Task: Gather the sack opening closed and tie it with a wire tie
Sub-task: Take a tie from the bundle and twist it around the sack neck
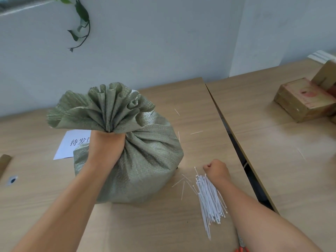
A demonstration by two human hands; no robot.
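Your left hand (106, 148) is clenched round the gathered neck of the green woven sack (138, 160) on the worktop (163, 224), while your curled right hand (217, 170) sits over the top of the white tie bundle (210, 202), whose ties run lengthwise back toward you, though I can't tell if it's pinched one.

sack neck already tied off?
No: the left hand alone grips the sack neck; no tie is visible around it.

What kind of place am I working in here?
Probably a packing or dispatch bench: a woven sack stands on a wooden table beside a pile of white ties, with taped cartons nearby.
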